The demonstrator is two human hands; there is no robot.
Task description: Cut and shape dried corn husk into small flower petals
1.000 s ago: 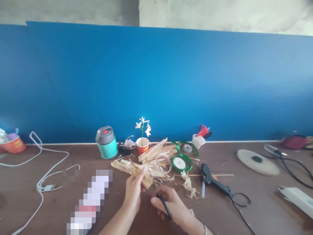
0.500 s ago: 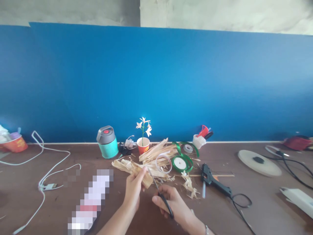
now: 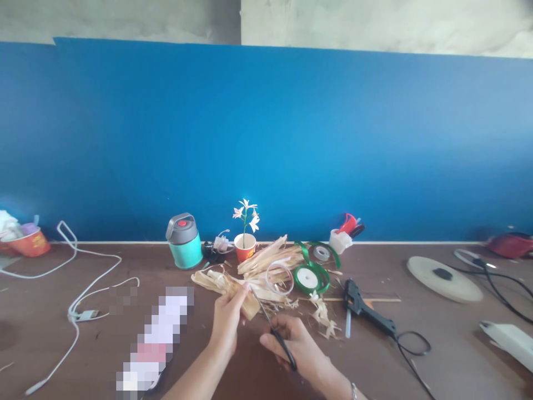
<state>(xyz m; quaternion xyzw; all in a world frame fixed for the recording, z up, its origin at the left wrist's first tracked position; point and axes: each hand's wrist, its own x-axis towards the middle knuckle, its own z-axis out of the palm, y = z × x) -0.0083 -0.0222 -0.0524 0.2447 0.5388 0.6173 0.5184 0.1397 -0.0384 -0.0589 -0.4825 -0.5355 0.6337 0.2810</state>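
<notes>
My left hand (image 3: pixel 227 318) pinches a piece of dried corn husk (image 3: pixel 250 307) between thumb and fingers. In my right hand (image 3: pixel 295 344) is a pair of scissors (image 3: pixel 283 348) with black handles, its blades reaching up to the husk's right edge. Whether the blades are parted I cannot make out. Behind both hands lies a heap of dried husks (image 3: pixel 270 258). A ring of tape (image 3: pixel 279 278) rests on that heap, beside a spool of green ribbon (image 3: pixel 306 278). Cut husk petals (image 3: pixel 322 315) lie to the right.
A paper cup with white flowers (image 3: pixel 245 247) stands behind the husks, a turquoise jar (image 3: pixel 185 250) to its left. A black glue gun (image 3: pixel 366 308) with a cord lies right, near a round lid (image 3: pixel 425 280). White cables (image 3: pixel 79 278) and a blurred-out object (image 3: pixel 158 339) are left.
The whole view has shifted very slightly. Both hands, the husk piece and the scissors keep almost the same position.
</notes>
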